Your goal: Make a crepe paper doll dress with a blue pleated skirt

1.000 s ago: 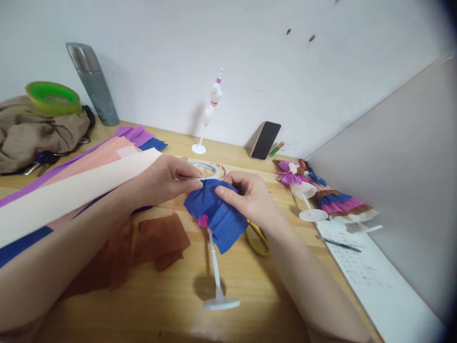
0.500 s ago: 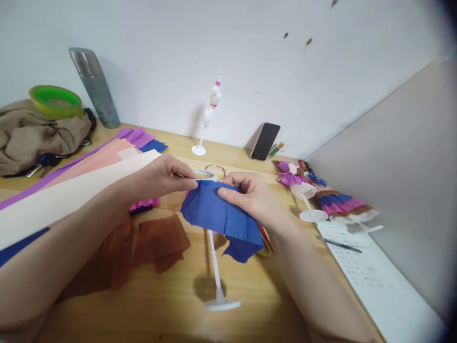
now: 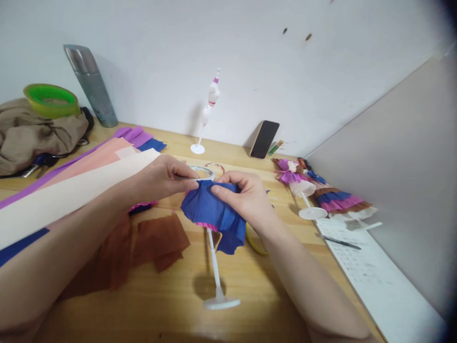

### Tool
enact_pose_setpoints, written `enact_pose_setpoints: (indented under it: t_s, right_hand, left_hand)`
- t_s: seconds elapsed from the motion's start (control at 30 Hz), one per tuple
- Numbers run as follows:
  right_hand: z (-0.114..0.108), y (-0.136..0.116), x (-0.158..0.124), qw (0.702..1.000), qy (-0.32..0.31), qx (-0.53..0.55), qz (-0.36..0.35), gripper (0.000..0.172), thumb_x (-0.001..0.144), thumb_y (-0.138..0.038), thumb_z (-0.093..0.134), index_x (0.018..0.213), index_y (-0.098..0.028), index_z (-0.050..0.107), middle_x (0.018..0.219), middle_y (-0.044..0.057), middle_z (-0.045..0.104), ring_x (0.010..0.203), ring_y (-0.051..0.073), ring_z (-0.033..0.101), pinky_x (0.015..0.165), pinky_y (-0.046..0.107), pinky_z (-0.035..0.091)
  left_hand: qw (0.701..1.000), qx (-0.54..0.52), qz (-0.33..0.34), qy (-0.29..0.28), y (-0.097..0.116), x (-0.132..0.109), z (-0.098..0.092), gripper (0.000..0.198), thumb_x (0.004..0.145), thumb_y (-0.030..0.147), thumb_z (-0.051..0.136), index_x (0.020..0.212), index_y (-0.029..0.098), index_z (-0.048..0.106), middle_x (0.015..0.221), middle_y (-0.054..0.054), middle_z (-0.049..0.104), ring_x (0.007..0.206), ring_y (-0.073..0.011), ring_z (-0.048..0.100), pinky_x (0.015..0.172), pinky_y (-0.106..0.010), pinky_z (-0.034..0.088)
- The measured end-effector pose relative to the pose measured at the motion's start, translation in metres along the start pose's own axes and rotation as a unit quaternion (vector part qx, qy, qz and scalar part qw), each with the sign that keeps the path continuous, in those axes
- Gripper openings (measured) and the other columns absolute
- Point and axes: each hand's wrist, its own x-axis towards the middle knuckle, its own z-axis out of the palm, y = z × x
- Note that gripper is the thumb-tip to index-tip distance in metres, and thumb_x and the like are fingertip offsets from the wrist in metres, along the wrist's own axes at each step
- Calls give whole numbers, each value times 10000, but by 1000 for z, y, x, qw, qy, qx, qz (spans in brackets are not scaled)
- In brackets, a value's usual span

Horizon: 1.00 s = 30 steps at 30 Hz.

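My left hand (image 3: pixel 171 178) pinches the upper left edge of a blue crepe paper strip (image 3: pixel 214 209). On the strip's right part, my right hand (image 3: pixel 241 188) presses with its thumb in front and its fingers behind. The paper hangs in soft folds around a small white stand (image 3: pixel 214 262), whose round base is tilted. A bit of pink ruffle (image 3: pixel 207 226) shows below the blue. Whatever part of the stand lies under the paper is hidden. Just behind my fingers is a roll of white tape (image 3: pixel 203 172).
Crepe paper strips (image 3: pixel 89 176) lie at left, brown pieces (image 3: pixel 160 240) nearer. At the back stand a bottle (image 3: pixel 93 85), a small white mannequin (image 3: pixel 210 102) and a phone (image 3: pixel 264 139). Ruffled doll dresses (image 3: pixel 342 199), a pen (image 3: pixel 342 243) and a written sheet (image 3: pixel 378 276) are right.
My right hand has moved slightly left toward my left hand. The blue paper is gathered into more folds, and its loose end has swung left, showing pink ruffle underneath.
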Motion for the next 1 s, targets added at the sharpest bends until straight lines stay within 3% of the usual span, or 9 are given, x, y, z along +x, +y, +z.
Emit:
enact_pose_setpoints:
  t_s: [0.23, 0.53, 0.7, 0.87, 1.0]
  right_hand:
    - [1, 0, -2, 1000, -4, 9, -4, 130, 695, -295, 695, 669, -170, 665, 616, -10, 638, 536, 102, 526, 519, 227, 423]
    - [4, -2, -4, 999, 5, 33, 7, 104, 694, -277, 698, 712, -174, 698, 681, 13, 692, 587, 130, 594, 555, 250, 467]
    - [4, 0, -4, 999, 5, 53, 10, 109, 675, -277, 719, 713, -176, 699, 690, 13, 699, 591, 130, 596, 577, 258, 476]
    - [1, -2, -4, 998, 3, 60, 14, 120, 675, -288, 722, 685, -172, 692, 657, 2, 669, 572, 119, 567, 563, 249, 457]
    - [-1, -4, -4, 999, 8, 48, 13, 121, 687, -290, 717, 669, -176, 678, 637, -4, 645, 571, 122, 557, 560, 253, 450]
  left_hand:
    - [1000, 17, 10, 13, -2, 1, 3, 201, 793, 349, 629, 737, 222, 774, 663, 25, 735, 706, -188, 667, 963, -409, 488]
    - [1000, 14, -13, 12, -2, 1, 3, 218, 789, 347, 608, 729, 200, 758, 641, 13, 713, 701, -186, 648, 809, -335, 529]
    - [1000, 12, -9, 16, -4, 0, 4, 208, 789, 338, 626, 711, 190, 750, 624, 21, 690, 674, -170, 626, 846, -345, 511]
    - [1000, 12, -5, 14, -2, 0, 3, 218, 791, 344, 632, 734, 182, 766, 644, 27, 702, 677, -152, 620, 991, -380, 444]
    - [1000, 3, -10, 10, -2, 1, 2, 201, 796, 326, 628, 759, 191, 773, 672, 20, 720, 687, -153, 619, 900, -334, 488]
